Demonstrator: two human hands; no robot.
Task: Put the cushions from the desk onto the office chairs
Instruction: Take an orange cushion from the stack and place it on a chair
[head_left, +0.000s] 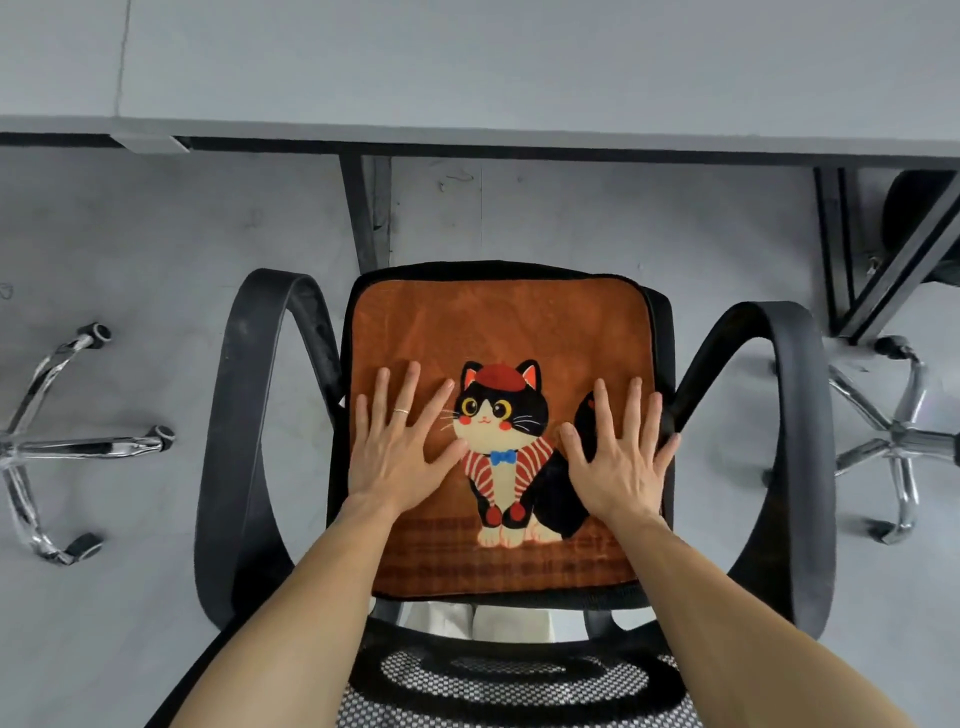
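Note:
An orange-brown cushion (498, 322) with a cartoon cat in a red beret lies flat on the seat of a black office chair (249, 415) seen from above and behind its mesh backrest. My left hand (400, 447) rests flat on the cushion's left side, fingers spread, a ring on one finger. My right hand (618, 452) lies flat on the right side, fingers spread, partly covering the cat's tail. Both arms reach over the backrest. The grey desk (467, 67) runs across the top; the part in view bears no cushions.
Black armrests curve up on both sides of the seat. Chrome wheeled bases of two other chairs stand at the left (57, 441) and right (898, 441). Black desk legs (366, 208) come down just beyond the chair. The floor is grey.

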